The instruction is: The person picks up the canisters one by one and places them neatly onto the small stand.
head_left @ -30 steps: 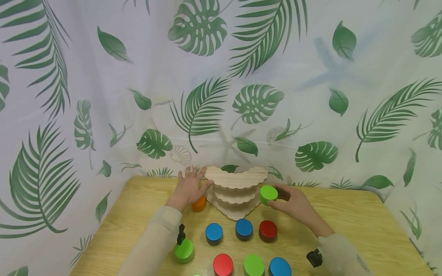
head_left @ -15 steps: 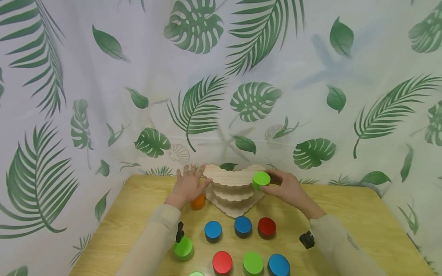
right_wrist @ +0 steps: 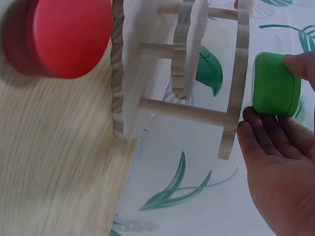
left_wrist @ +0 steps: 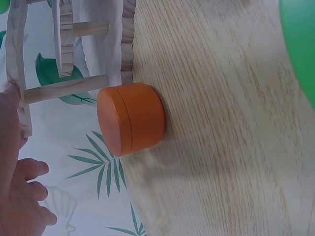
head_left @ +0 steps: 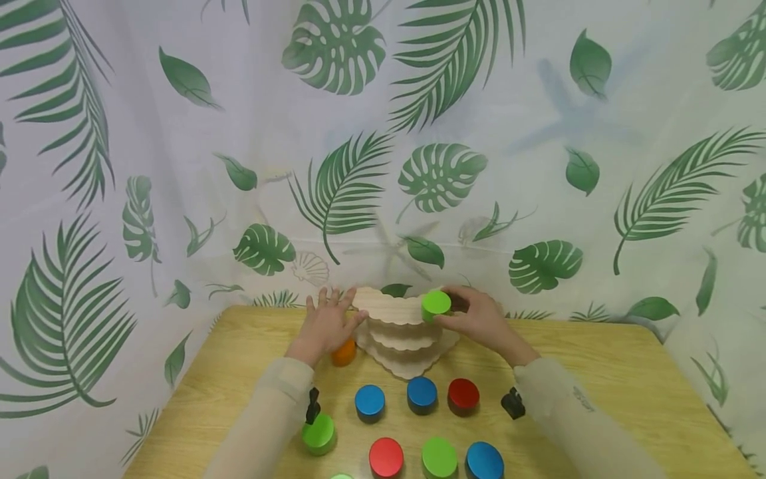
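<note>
One green tin (head_left: 436, 304) — pinched in our right hand (head_left: 480, 320) — is just above the wooden stand (head_left: 389, 308); our left hand (head_left: 325, 328), fingers spread, touches its left edge.

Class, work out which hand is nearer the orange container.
Left. The left hand is beside and above the orange container; the right hand, holding a green container, is across the wooden stand from it.
</note>
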Demonstrator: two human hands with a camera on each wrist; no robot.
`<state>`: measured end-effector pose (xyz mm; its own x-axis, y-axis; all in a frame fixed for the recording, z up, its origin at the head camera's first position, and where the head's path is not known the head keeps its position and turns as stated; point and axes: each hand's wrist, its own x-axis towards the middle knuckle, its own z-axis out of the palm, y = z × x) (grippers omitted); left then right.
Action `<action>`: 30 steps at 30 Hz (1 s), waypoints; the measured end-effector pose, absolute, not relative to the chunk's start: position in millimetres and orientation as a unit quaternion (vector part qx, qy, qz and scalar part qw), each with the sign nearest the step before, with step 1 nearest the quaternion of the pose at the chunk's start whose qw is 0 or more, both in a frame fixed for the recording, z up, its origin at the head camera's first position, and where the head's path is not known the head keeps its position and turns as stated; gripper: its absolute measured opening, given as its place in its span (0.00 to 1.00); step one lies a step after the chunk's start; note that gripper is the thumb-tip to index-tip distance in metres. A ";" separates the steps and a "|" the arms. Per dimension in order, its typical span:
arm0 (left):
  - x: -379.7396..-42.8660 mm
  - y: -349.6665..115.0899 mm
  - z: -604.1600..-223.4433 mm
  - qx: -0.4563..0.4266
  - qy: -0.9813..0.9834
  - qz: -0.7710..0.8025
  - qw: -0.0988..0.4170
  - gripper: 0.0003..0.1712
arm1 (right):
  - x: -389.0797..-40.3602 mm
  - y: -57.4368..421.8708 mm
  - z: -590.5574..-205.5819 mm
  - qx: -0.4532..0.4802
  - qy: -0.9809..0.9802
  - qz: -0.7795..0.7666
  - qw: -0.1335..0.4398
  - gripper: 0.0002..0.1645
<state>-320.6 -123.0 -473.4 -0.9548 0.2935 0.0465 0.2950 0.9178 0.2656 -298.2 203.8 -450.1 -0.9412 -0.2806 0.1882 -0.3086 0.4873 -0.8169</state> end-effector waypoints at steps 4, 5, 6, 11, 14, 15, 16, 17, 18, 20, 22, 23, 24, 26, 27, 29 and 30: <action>-321.2 -123.7 -473.0 -0.150 -0.979 -0.139 0.004 0.45 | -302.8 194.3 -448.4 0.173 -0.861 0.478 0.018 0.31; -321.2 -123.8 -473.2 -0.150 -0.979 -0.141 0.003 0.45 | -303.8 191.7 -448.1 0.174 -0.860 0.479 0.020 0.31; -321.4 -123.9 -473.8 -0.150 -0.979 -0.141 0.002 0.45 | -304.9 189.0 -448.1 0.176 -0.858 0.482 0.022 0.31; -320.3 -123.0 -475.4 -0.149 -0.978 -0.144 -0.004 0.45 | -309.2 177.6 -449.9 0.175 -0.855 0.486 0.027 0.31; -319.6 -121.6 -475.4 -0.149 -0.978 -0.147 -0.006 0.45 | -311.3 172.7 -451.2 0.174 -0.855 0.487 0.025 0.31; -319.7 -121.1 -475.5 -0.148 -0.978 -0.146 -0.006 0.45 | -312.0 171.2 -451.6 0.175 -0.855 0.488 0.025 0.31; -319.8 -120.5 -475.6 -0.148 -0.978 -0.146 -0.006 0.45 | -312.7 169.6 -451.8 0.177 -0.855 0.488 0.026 0.30; -319.9 -120.0 -475.7 -0.147 -0.978 -0.146 -0.006 0.45 | -313.6 168.1 -451.8 0.178 -0.855 0.487 0.027 0.30; -320.0 -119.6 -475.7 -0.146 -0.978 -0.147 -0.006 0.44 | -314.4 166.4 -451.7 0.179 -0.855 0.486 0.027 0.29; -320.1 -119.1 -475.1 -0.144 -0.979 -0.147 -0.005 0.44 | -316.3 162.9 -451.1 0.178 -0.854 0.488 0.025 0.28; -319.7 -119.1 -474.0 -0.143 -0.979 -0.149 -0.003 0.44 | -318.9 159.7 -450.4 0.177 -0.855 0.486 0.024 0.27; -319.6 -119.3 -473.5 -0.142 -0.979 -0.149 -0.004 0.44 | -320.2 158.2 -450.0 0.175 -0.855 0.487 0.024 0.27; -319.5 -119.5 -473.0 -0.141 -0.979 -0.148 -0.003 0.44 | -321.4 156.6 -449.6 0.172 -0.856 0.487 0.023 0.27; -319.1 -120.2 -472.2 -0.141 -0.979 -0.148 -0.005 0.44 | -324.2 153.3 -449.3 0.171 -0.858 0.483 0.025 0.28; -319.1 -120.5 -472.0 -0.140 -0.979 -0.147 -0.006 0.44 | -325.4 151.6 -449.3 0.170 -0.860 0.480 0.027 0.28; -319.4 -121.2 -471.9 -0.141 -0.979 -0.145 -0.006 0.44 | -328.0 148.0 -449.2 0.169 -0.862 0.477 0.026 0.29; -319.5 -121.6 -472.0 -0.142 -0.980 -0.143 -0.004 0.44 | -329.2 146.1 -449.2 0.169 -0.863 0.475 0.025 0.29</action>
<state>-319.5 -121.6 -472.0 -0.9599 0.2785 0.0322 0.2761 0.9189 0.2818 -329.2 146.1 -449.2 -0.9416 -0.2683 0.2033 -0.3154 0.4921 -0.8114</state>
